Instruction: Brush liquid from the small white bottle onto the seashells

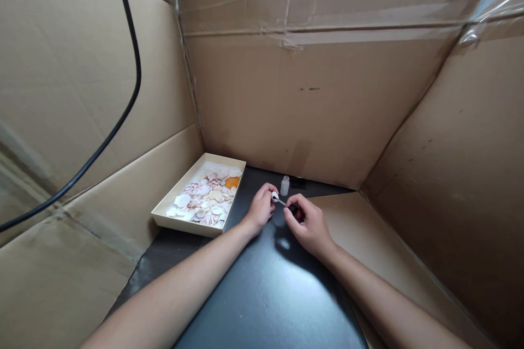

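Observation:
My left hand (262,207) pinches a small white shell (274,194) between thumb and fingertips. In my right hand (308,223) is a dark cap with a thin pale applicator brush (281,202), its tip touching or very near the shell. The fingers are closed round the cap and partly hide it. Just beyond both hands a small clear bottle (285,186) stands upright with no cap on its neck and whitish contents. Left of my left hand lies a shallow cream box (184,224) full of white, striped and orange shells (215,194).
Cardboard walls (311,114) close in the workspace at the back and sides. A black cable (133,82) hangs along the left wall. Beneath my hands is a dark, shiny table surface (262,294), with a flat cardboard sheet (347,223) on the right.

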Demonstrator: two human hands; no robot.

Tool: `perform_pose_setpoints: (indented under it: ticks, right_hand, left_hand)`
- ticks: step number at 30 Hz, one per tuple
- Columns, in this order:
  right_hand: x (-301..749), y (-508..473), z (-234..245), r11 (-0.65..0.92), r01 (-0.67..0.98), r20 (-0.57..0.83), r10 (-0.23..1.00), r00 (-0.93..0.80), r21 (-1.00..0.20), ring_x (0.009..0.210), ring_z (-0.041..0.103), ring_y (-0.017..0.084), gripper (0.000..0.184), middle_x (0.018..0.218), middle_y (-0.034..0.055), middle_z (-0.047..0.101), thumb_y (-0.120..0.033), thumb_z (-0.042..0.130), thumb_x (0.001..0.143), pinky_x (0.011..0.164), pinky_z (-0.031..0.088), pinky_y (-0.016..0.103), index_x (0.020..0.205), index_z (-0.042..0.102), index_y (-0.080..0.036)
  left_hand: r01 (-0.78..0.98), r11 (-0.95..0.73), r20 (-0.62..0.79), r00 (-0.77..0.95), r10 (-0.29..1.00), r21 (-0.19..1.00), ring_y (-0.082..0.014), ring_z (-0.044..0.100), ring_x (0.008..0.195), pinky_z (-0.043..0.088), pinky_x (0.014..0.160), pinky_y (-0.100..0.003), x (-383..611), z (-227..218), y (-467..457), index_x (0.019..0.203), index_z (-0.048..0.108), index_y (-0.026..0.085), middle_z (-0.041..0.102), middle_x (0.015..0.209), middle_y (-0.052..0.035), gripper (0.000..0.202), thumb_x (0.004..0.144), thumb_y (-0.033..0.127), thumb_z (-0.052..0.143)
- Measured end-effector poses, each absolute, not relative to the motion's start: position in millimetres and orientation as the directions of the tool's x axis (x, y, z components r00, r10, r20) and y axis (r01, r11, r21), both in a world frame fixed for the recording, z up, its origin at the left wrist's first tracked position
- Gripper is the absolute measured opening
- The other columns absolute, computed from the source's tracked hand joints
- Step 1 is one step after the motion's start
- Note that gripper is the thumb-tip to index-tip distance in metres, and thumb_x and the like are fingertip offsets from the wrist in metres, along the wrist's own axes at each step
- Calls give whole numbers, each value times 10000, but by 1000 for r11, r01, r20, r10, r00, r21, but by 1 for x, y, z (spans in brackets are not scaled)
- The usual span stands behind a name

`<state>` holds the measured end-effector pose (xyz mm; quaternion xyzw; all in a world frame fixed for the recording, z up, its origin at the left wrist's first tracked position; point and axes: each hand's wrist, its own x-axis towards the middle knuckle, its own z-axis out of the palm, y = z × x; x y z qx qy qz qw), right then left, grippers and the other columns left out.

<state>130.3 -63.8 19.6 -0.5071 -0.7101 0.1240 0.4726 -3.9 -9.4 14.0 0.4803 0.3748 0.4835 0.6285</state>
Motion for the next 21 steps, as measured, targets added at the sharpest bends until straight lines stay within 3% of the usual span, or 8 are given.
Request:
perform_pose_setpoints:
  ticks: [4,9,13,21]
  right_hand:
    - [130,-64,21,391,631,528,848,35,-670,515,415,104,68,587,-47,454,-262,539,809,515,332,215,783,539,-200]
    - [130,-64,21,445,602,533,845,-37,-663,523,430,105,72,610,-41,473,-268,535,814,524,345,216,824,557,-200]
    - [131,-63,20,380,614,506,861,38,-692,516,417,105,72,581,-49,453,-266,537,810,510,328,215,784,544,-200]
    - [132,-61,19,426,584,536,844,17,-691,549,437,110,81,647,-30,504,-268,533,825,536,351,219,817,562,-193]
  left_hand:
    - [-252,74,-5,263,965,965,-41,221,346,138,374,-159,-4,14,-10,774,421,202,306,519,89,50,796,210,377]
    - [-255,68,-1,254,967,964,-40,247,357,155,379,-157,-4,14,-10,777,425,200,333,536,82,48,799,214,385]
    - [-256,80,-9,265,964,963,-40,220,348,133,377,-160,-4,14,-10,780,419,202,310,527,87,42,796,207,380]
    - [-246,85,-21,252,968,966,-42,225,360,133,378,-157,-4,14,-10,777,420,199,299,536,84,73,807,197,354]
